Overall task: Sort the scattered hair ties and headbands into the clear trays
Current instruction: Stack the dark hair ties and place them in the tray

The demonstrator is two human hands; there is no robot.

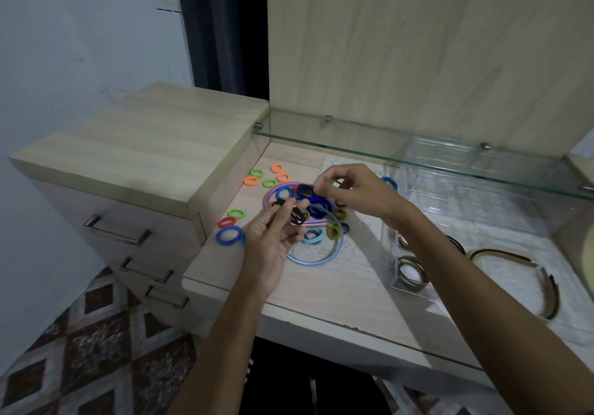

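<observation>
Left hand pinches black hair ties, right hand pinches a dark-blue tie; clear tray near desk edge.

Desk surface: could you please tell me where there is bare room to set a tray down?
Bare wood runs along the desk's front edge, between the light blue headband and the clear tray. It is crowded around both hands, where hair ties pile up, and left toward the drawer unit.

Loose hair ties in orange, green, red and blue lie scattered around overlapping lilac and pale-blue headbands. A clear tray stands right, holding dark bands.
</observation>
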